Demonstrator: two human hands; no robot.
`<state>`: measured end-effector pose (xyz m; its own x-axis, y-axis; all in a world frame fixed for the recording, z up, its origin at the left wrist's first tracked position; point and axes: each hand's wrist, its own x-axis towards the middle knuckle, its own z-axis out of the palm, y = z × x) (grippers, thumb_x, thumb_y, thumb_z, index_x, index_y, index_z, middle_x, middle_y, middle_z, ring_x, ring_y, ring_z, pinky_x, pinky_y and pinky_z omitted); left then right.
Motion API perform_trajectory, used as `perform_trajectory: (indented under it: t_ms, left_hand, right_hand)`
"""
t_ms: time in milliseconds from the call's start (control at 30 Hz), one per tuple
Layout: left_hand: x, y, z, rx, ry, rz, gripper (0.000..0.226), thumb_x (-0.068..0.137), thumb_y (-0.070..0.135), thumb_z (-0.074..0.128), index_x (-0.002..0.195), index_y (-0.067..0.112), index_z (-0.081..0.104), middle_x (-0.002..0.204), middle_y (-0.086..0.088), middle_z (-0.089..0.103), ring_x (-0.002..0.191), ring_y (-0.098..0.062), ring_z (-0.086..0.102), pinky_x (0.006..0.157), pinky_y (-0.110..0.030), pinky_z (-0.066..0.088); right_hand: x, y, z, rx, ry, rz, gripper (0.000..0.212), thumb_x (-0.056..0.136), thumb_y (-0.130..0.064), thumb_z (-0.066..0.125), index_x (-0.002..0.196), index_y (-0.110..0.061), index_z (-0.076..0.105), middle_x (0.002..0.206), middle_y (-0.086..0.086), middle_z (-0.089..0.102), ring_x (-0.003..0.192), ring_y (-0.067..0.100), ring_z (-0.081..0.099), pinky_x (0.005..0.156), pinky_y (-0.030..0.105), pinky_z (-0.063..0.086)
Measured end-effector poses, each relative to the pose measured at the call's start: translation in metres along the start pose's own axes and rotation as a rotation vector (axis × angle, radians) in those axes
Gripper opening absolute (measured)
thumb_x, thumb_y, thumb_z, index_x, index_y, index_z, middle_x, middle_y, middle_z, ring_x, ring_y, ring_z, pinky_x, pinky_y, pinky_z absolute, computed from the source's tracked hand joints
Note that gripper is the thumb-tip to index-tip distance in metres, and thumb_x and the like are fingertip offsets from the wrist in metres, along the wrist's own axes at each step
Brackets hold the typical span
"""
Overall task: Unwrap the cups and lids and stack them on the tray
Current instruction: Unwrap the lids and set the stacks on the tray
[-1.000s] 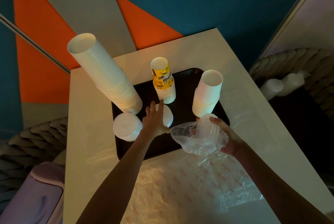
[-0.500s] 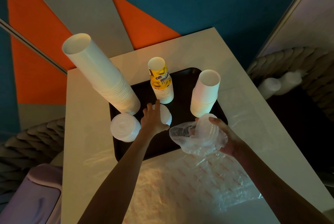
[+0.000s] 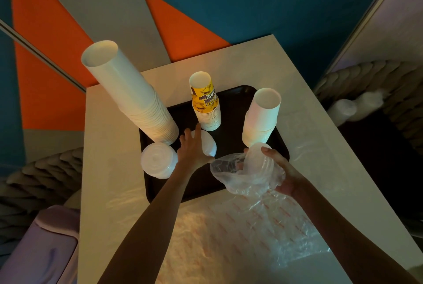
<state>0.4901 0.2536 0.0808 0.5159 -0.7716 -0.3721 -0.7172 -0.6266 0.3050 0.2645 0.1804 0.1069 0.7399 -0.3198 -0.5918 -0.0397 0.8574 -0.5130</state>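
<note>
Little has changed over the last second: left hand (image 3: 194, 151) has stayed spread over the small stack of white plastic lids (image 3: 207, 145) at tray centre, fingers wide, pressing or steadying, not gripping. Right hand (image 3: 278, 173) still cradles the clear crinkled plastic wrapper (image 3: 238, 175) with a sleeve of translucent ribbed lids (image 3: 259, 160) inside, fingers curled around them; these hang over the near right corner of the black rounded plastic tray (image 3: 282, 146). So this batch is likely not yet unwrapped.

Already on tray: tall leaning column of white paper cups (image 3: 135, 98), shorter stack topped by a yellow printed cup (image 3: 204, 100), a white cup stack (image 3: 263, 116), a squat pile of frosted domed lids (image 3: 159, 160).

Spent printed film (image 3: 251, 233), thin and glossy, lies flat on the pale smooth counter (image 3: 107, 180).
</note>
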Motion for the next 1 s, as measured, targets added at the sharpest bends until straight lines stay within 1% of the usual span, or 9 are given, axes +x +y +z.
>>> perform_trajectory:
  t_ms: [100,233,367,500,600,667,733,867,1000]
  left_hand:
    - [-0.007,0.003,-0.015,-0.099,0.064,0.032,0.111,0.07,0.038,0.081,0.151,0.018,0.008,0.153,-0.013,0.013,0.141,-0.031,0.017,0.108,-0.045,0.032]
    - [-0.034,0.019,-0.041,-0.465,0.382,0.19,0.069,0.078,0.025,0.076,0.137,0.012,0.042,0.136,-0.01,0.044,0.122,-0.019,0.046,0.095,-0.027,0.042]
    - [-0.079,0.044,-0.045,-0.715,0.22,0.308,0.047,0.08,0.028,0.073,0.122,0.027,0.053,0.115,0.014,0.057,0.107,0.004,0.052,0.085,-0.015,0.045]
    - [-0.104,0.059,-0.026,-0.77,0.08,0.259,0.072,0.072,0.037,0.077,0.134,0.029,0.043,0.126,0.023,0.041,0.111,0.013,0.04,0.085,-0.002,0.033]
    - [-0.115,0.064,-0.009,-0.817,0.05,0.203,0.096,0.062,0.051,0.073,0.144,0.029,0.027,0.133,0.022,0.031,0.118,0.007,0.034,0.086,0.0,0.032]
    - [-0.12,0.066,0.002,-0.849,0.056,0.183,0.095,0.064,0.049,0.073,0.143,0.031,0.022,0.134,0.022,0.032,0.117,0.007,0.037,0.083,0.003,0.034]
    - [-0.125,0.068,0.013,-0.861,0.089,0.167,0.089,0.066,0.05,0.071,0.139,0.034,0.023,0.132,0.022,0.036,0.113,0.01,0.04,0.083,0.004,0.034]
    - [-0.13,0.07,0.024,-0.906,0.146,0.135,0.08,0.068,0.051,0.07,0.134,0.036,0.028,0.126,0.03,0.039,0.11,0.016,0.043,0.082,0.003,0.037]
    - [-0.131,0.072,0.029,-0.954,0.176,0.129,0.069,0.076,0.038,0.072,0.134,0.033,0.034,0.121,0.028,0.043,0.105,0.021,0.046,0.079,0.001,0.041]
  right_hand:
    - [-0.002,-0.001,0.004,-0.011,0.016,0.012,0.11,0.027,-0.047,0.094,0.124,-0.01,0.056,0.104,0.012,0.07,0.091,0.025,0.069,0.068,0.036,0.057]
    - [-0.004,-0.004,0.015,-0.049,0.031,0.029,0.109,0.025,-0.05,0.094,0.121,-0.011,0.059,0.11,0.013,0.067,0.098,0.026,0.066,0.077,0.038,0.058]
    - [-0.007,-0.006,0.026,-0.029,0.06,0.061,0.108,0.041,-0.045,0.091,0.134,-0.012,0.048,0.112,0.013,0.064,0.103,0.027,0.062,0.091,0.042,0.049]
    - [-0.009,-0.008,0.04,-0.072,0.058,0.112,0.119,0.023,-0.051,0.093,0.127,-0.01,0.054,0.11,0.015,0.062,0.099,0.028,0.063,0.087,0.044,0.052]
    - [-0.014,-0.009,0.047,-0.098,0.134,0.131,0.095,0.046,-0.057,0.081,0.124,-0.012,0.052,0.109,0.014,0.058,0.104,0.03,0.054,0.095,0.046,0.043]
    - [-0.014,-0.012,0.053,-0.089,0.172,0.133,0.061,0.079,-0.053,0.06,0.125,-0.015,0.047,0.109,0.013,0.057,0.107,0.029,0.053,0.1,0.045,0.041]
    - [-0.013,-0.012,0.054,-0.12,0.212,0.151,0.051,0.093,-0.046,0.045,0.134,-0.015,0.041,0.125,0.013,0.054,0.121,0.03,0.048,0.108,0.043,0.037]
    - [-0.017,-0.009,0.054,-0.104,0.231,0.121,0.09,0.064,-0.06,0.064,0.14,-0.022,0.034,0.137,0.014,0.048,0.125,0.032,0.047,0.109,0.047,0.036]
    - [-0.017,-0.004,0.05,-0.095,0.265,0.092,0.067,0.088,-0.045,0.054,0.142,-0.015,0.03,0.142,0.014,0.041,0.13,0.03,0.041,0.112,0.045,0.032]
